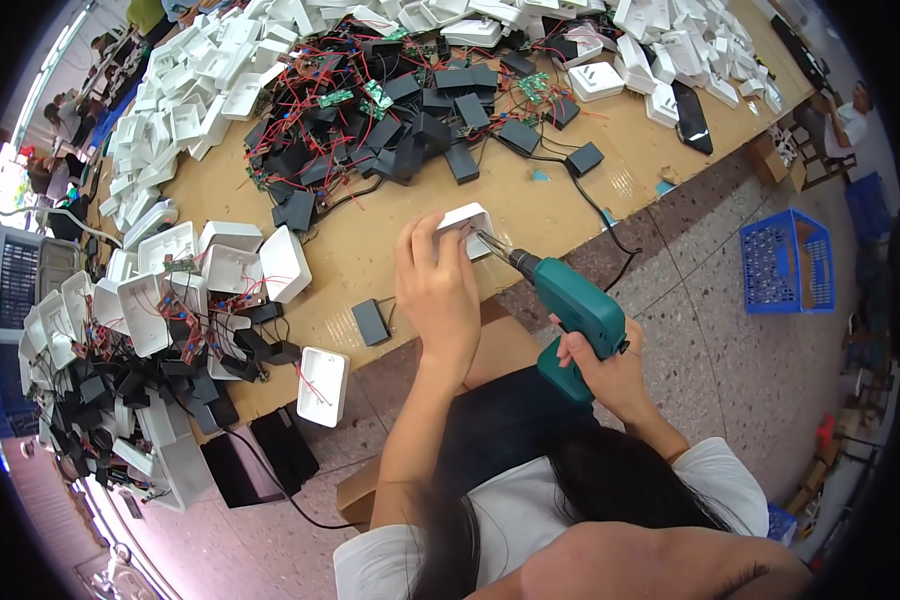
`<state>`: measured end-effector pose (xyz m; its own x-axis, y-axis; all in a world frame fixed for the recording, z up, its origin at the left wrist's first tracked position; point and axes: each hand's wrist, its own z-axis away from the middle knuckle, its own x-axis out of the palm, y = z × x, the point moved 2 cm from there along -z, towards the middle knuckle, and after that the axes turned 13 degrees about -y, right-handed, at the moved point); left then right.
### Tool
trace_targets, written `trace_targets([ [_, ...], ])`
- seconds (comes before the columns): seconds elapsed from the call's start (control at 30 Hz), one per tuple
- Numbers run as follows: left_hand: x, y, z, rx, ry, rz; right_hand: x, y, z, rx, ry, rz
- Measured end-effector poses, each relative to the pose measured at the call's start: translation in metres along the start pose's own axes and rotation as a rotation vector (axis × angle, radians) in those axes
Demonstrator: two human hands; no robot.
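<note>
In the head view we saw the left hand (440, 290) pinching an open, shallow white plastic casing (468, 214) over the light-brown desk (345, 270), near its front edge, while the right hand (610, 375) was wrapped round the grip of a dark-green, pistol-shaped power driver (578, 298) whose metal tip (494, 243) pointed into that casing. We judged the step in hand to be fastening work inside the casing, the next move calling for a firm grasp and an aligned tip. We could not make out the tip's exact contact or any screw, and the left hand covered part of the casing.
</note>
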<state>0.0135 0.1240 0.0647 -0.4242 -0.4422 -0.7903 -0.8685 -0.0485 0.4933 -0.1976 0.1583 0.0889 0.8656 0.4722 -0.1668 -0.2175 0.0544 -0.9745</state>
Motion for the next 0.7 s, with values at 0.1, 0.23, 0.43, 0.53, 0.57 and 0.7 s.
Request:
trace_targets([
  [0.1,0.0,-0.002,0.001,-0.012,-0.012,0.011,0.004,-0.002,-0.003,-0.001,0.004,-0.003],
  [0.23,-0.002,-0.003,0.002,-0.018,-0.015,0.012,0.008,-0.001,-0.005,-0.014,0.019,0.015],
  [0.43,-0.001,-0.006,0.003,-0.04,-0.015,0.017,0.011,-0.004,-0.005,0.014,0.039,0.089],
  [0.53,0.002,-0.009,0.004,-0.05,-0.006,0.003,0.016,-0.015,-0.007,-0.016,0.037,0.132],
  [0.57,0.002,-0.009,0.004,-0.053,-0.005,0.004,0.016,-0.016,-0.007,-0.015,0.036,0.134],
  [0.7,0.001,-0.011,0.006,-0.05,-0.013,0.002,0.021,-0.025,-0.009,-0.066,0.012,0.296],
])
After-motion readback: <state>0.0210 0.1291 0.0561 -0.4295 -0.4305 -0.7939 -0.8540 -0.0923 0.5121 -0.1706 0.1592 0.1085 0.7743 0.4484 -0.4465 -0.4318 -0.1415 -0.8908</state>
